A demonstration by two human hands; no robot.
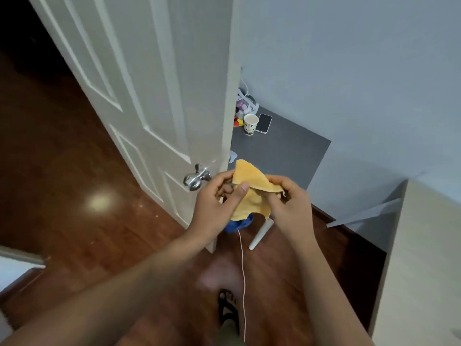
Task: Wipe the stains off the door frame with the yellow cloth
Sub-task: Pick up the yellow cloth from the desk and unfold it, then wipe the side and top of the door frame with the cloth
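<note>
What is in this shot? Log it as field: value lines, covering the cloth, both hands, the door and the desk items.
cloth: yellow cloth, crumpled, held up in front of the door edge
left hand: left hand grips the cloth, thumb on top
right hand: right hand pinches the cloth's right edge
door: white panelled door, open, with a chrome knob
desk: grey desk with a paper cup and a phone beside it
wiping: not started; cloth is off the door
</note>
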